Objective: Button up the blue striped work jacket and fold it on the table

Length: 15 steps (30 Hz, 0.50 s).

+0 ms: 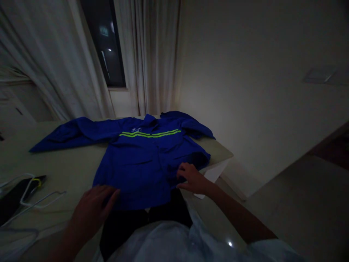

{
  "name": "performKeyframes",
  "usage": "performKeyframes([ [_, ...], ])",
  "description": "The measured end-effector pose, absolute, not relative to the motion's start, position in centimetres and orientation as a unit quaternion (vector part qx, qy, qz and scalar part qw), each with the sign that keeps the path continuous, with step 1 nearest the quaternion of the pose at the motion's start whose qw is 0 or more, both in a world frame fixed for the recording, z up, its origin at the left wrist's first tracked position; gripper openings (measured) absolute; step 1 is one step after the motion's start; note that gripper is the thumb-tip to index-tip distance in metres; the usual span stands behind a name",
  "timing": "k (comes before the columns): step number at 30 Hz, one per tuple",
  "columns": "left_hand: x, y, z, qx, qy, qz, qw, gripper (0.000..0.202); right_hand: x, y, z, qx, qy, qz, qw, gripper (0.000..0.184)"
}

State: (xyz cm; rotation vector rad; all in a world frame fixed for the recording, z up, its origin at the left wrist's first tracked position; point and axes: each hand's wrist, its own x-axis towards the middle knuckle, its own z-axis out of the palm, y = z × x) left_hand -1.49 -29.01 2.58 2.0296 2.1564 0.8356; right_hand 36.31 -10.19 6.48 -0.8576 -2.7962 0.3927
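Note:
A blue work jacket [141, 156] with two bright green stripes across the chest lies spread flat on a pale table [62, 163], one sleeve stretched out to the left. My left hand [92, 207] rests at the jacket's lower left hem, fingers stretched out flat. On the lower right edge of the jacket sits my right hand [192, 178], its fingers bent and pressing on the cloth. Whether they pinch the fabric is unclear in the dim light.
White wire hangers [32, 198] and a dark flat object [16, 196] lie at the table's left. The table corner [227, 154] ends on the right beside a bare wall. Curtains [147, 54] and a dark window [105, 40] stand behind.

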Motion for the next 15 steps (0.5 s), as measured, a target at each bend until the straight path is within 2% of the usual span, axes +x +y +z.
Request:
performKeyframes([
  [2, 1.2, -28.1, 2.7, 0.693, 0.675, 0.253, 0.030, 0.040, 35.7, -11.0, 6.0, -0.296, -0.943, 0.103, 0.112, 0.039],
  [7, 6.4, -19.5, 5.1, 0.743, 0.648, 0.137, 0.094, 0.023, 30.4, -9.9, 6.5, -0.295, -0.939, 0.061, 0.165, 0.061],
  [12, 7.7, -10.1, 5.2, 0.702, 0.678, 0.148, 0.158, 0.020, 29.1, -10.3, 7.4, -0.325, -0.935, 0.141, 0.031, 0.060],
  [15, 7.8, -7.1, 3.7, 0.702, 0.649, 0.208, 0.205, 0.023, 30.8, -11.6, 7.8, -0.348, -0.920, 0.177, 0.018, 0.065],
])
